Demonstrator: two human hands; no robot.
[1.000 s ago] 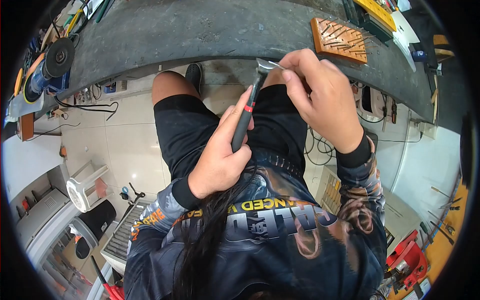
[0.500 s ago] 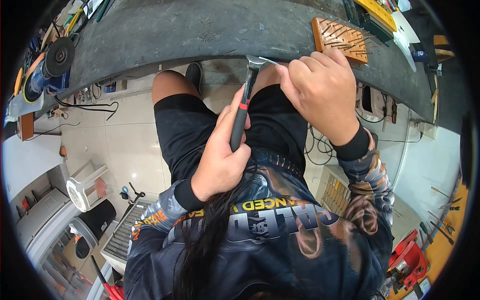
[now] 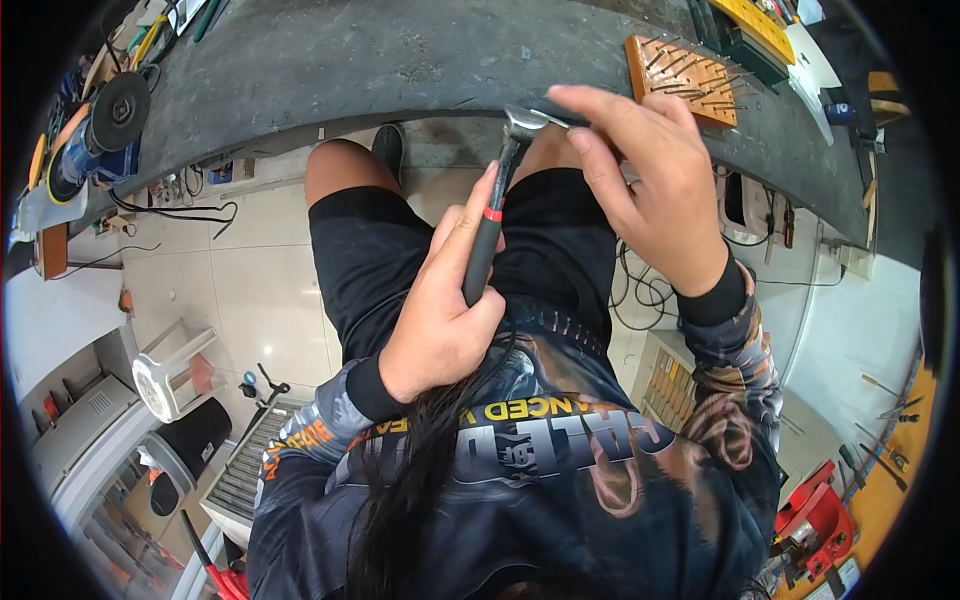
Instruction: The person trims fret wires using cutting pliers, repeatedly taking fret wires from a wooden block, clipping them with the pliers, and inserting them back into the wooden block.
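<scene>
My left hand [image 3: 445, 315] is wrapped round the dark handle of a tool [image 3: 482, 250] with a red band and a metal head. The head points up at the front edge of the dark workbench [image 3: 400, 70]. A thin, light metal piece [image 3: 553, 119] lies at the head and reaches right toward my right hand [image 3: 650, 170]. The right index finger is stretched out above this piece, and the thumb is apart from it, below. Whether the thumb touches the piece's right end is too small to tell.
On the bench's right side stands an orange block [image 3: 685, 80] full of thin metal bits. An angle grinder [image 3: 100, 140] is at the left edge. Below are a white stool [image 3: 170, 375], loose cables [image 3: 640, 290] and a red tool [image 3: 820, 515] at lower right.
My right hand has opened from a closed grip on the thin piece, with the index finger now stretched out. The tool's head has shifted slightly right in my left hand.
</scene>
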